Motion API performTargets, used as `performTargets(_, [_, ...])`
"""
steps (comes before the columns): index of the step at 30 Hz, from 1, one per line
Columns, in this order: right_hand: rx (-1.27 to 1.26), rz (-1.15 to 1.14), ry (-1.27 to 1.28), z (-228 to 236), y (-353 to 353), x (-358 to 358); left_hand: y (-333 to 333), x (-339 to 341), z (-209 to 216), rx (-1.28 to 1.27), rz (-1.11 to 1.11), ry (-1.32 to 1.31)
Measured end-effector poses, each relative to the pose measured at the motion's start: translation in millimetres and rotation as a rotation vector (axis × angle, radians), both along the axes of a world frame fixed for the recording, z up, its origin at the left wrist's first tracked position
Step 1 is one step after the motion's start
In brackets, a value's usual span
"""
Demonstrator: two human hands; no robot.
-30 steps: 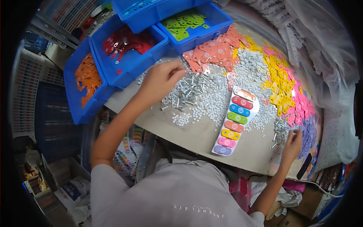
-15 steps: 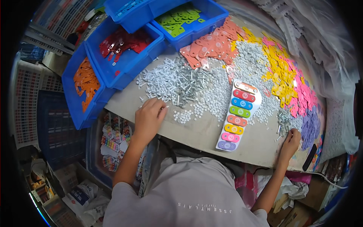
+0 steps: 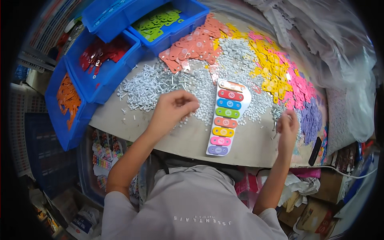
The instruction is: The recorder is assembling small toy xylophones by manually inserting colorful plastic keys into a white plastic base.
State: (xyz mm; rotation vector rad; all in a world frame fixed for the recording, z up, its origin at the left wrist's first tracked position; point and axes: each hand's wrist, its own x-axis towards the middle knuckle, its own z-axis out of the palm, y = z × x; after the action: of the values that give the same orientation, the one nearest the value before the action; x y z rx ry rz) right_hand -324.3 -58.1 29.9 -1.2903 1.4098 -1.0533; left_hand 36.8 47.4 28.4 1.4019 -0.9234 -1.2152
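A toy xylophone [image 3: 227,113] with a white base and several coloured metal bars stands lengthwise near the middle of the table. To its left, my left hand [image 3: 173,110] hovers over small white caps [image 3: 205,110] and white pegs [image 3: 144,86], thumb and fingertips pressed together; what they pinch is too small to make out. Right of the xylophone, my right hand [image 3: 287,125] is closed at the fingertips beside a small heap of silver pins [image 3: 277,111]. Whatever lies between those fingers cannot be made out.
Blue bins [image 3: 110,76] at the far left hold red, green and orange bars. Piles of salmon bars [image 3: 192,44], yellow bars [image 3: 276,76], pink bars [image 3: 301,90] and purple bars [image 3: 311,122] cover the table's far and right side. A black object [image 3: 315,151] lies near the right edge.
The view has shifted, so the table sits further left. My left hand has moved rightward, closer to the xylophone. My right hand has gone slightly farther from me, up beside the silver pins.
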Motion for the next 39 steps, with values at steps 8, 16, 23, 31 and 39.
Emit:
performTargets(8, [0.346, 0.427, -0.136, 1.8, -20.0, 85.2, -72.0, -23.7, -29.2, 0.058, -0.235, 0.335])
performTargets(16, [0.376, 0.465, 0.015, 2.5, -30.6, 93.5, -83.6, -25.1, -40.9, 0.078, -0.293, 0.334])
performTargets(23, [0.081, 0.485, 0.476, 9.8, -41.7, 92.9, -90.4, -34.2, -30.9, 0.189, -0.204, 0.024])
performTargets(31, [0.462, 0.664, 0.297, -4.7, -64.6, 88.7, -110.3, -29.7, -37.6, 0.266, -0.389, 0.109])
performTargets(39, [0.347, 0.656, 0.415, -11.9, -63.4, 87.8, -109.7, -37.0, -43.4, 0.233, -0.347, 0.100])
